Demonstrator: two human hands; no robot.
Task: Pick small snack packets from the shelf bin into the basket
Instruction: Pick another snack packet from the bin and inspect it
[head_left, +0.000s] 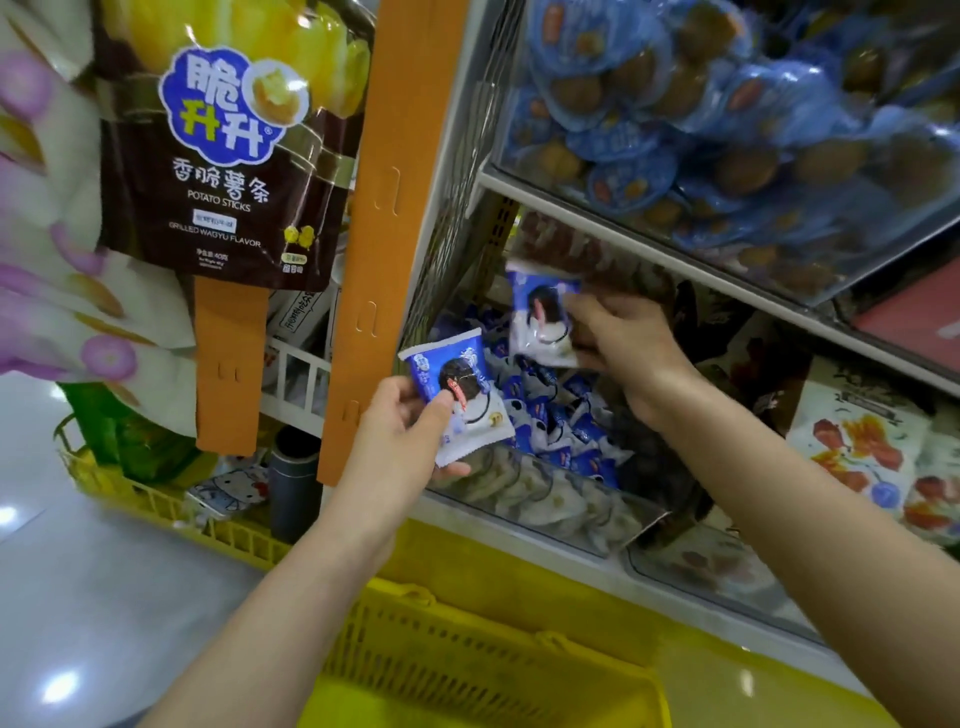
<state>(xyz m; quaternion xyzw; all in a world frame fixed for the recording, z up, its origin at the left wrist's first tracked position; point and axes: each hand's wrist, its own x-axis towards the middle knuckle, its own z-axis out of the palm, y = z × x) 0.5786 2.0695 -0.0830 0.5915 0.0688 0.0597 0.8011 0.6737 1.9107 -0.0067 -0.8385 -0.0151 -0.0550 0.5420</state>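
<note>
The job looks partly done. Two packets are picked up, but neither is in the basket yet.

On the left, a chip bag (223, 156) hangs on a rack. The left hand (400, 431) is closed on one blue and white packet (460, 402), held in front of the shelf bin (545, 499). The right hand (618, 343) is closed on a second packet (543, 322), just above the pile in the bin.

The bin still holds many blue and white packets. The yellow basket (467, 660) sits low, under the arms. I cannot see anything in the part of it that shows. Both packets still need to go down into it.
</note>
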